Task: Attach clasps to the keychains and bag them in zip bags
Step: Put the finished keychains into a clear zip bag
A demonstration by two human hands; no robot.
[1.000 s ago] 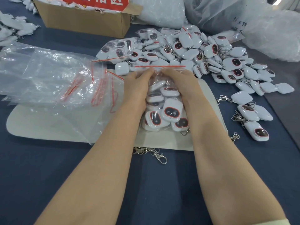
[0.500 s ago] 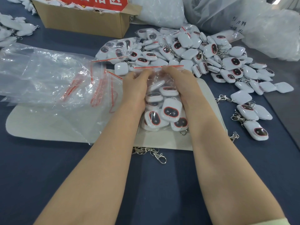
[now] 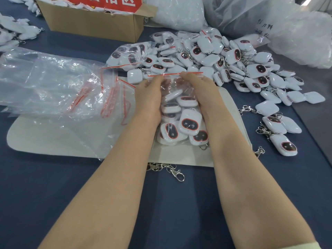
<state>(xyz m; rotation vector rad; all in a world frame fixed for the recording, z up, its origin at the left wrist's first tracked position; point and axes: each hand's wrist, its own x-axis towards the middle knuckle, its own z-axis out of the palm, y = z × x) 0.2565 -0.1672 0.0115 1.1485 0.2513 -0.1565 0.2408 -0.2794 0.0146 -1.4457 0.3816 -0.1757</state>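
Pinching the red-sealed top of a clear plastic zip bag (image 3: 173,85) with left hand (image 3: 150,97) and right hand (image 3: 202,94), both curled onto it. Stuffed with white square keychains (image 3: 189,123), lying on a pale mat (image 3: 53,141) atop the dark blue counter (image 3: 179,212).

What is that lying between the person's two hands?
A clear zip bag packed with white keychains sits between the left hand and right hand, both pinching its red seal strip. The head view shows it.
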